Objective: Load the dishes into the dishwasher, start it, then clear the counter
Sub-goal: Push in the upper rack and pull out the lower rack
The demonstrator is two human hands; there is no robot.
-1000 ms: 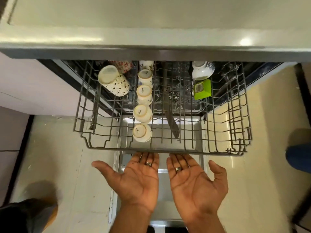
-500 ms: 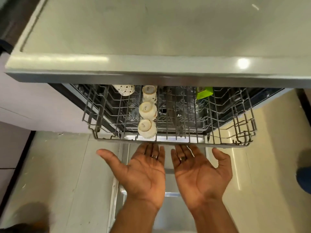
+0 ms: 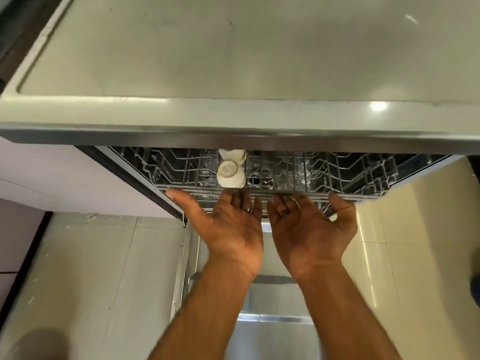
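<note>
Wire rack (image 3: 285, 175) nearly home under the surface (image 3: 233, 61), cups (image 3: 230, 172) aboard.
Both hands, left hand (image 3: 231, 224) and right hand (image 3: 311, 229), palms up and fingers spread wide, touch the rack's front rail; closing the door (image 3: 272, 333) and starting remain.

Two hands: the left hand (image 3: 233, 227) at six o'clock, the right hand (image 3: 311, 229) just toward three o'clock of it. Two cups (image 3: 230, 172) at twelve o'clock from the hands, in one wire rack (image 3: 337, 175). One counter (image 3: 233, 61) above.

Grey wire rack (image 3: 337, 175) holds cream cups (image 3: 230, 172) beneath pale green counter (image 3: 233, 61).
</note>
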